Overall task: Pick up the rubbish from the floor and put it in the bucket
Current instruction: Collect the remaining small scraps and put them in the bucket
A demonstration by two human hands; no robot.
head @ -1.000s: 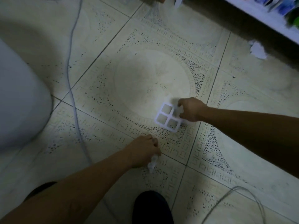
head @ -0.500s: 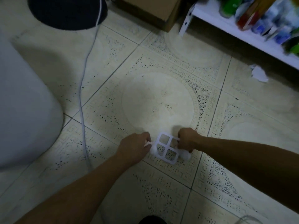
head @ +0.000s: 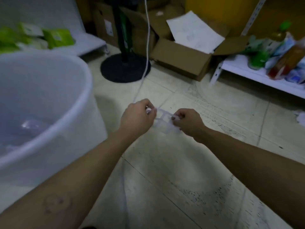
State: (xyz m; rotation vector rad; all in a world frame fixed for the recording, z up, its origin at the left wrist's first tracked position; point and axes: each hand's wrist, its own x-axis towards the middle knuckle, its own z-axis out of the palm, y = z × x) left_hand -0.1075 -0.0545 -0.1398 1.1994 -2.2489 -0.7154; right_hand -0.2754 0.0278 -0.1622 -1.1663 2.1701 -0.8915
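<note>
A white plastic grid piece (head: 165, 120) with square openings hangs above the tiled floor, held between both hands. My left hand (head: 137, 117) pinches its left edge and also seems to hold a small white scrap. My right hand (head: 188, 123) grips its right edge. The large white bucket (head: 79, 90) stands at the left, its open rim close to my left forearm, with some pale rubbish inside. Another white scrap of paper (head: 300, 117) lies on the floor at the far right edge.
A black round stand base (head: 115, 70) with a white cable (head: 147, 47) stands behind the hands. Open cardboard boxes (head: 181, 58) sit at the back. A white shelf (head: 257, 76) with bottles and packets runs along the right. Green packets (head: 57, 37) lie on a low shelf at back left.
Both hands have lifted the grid piece off the floor; my left hand joined my right on it. The view has risen, bringing the bucket's opening and the back of the room into sight.
</note>
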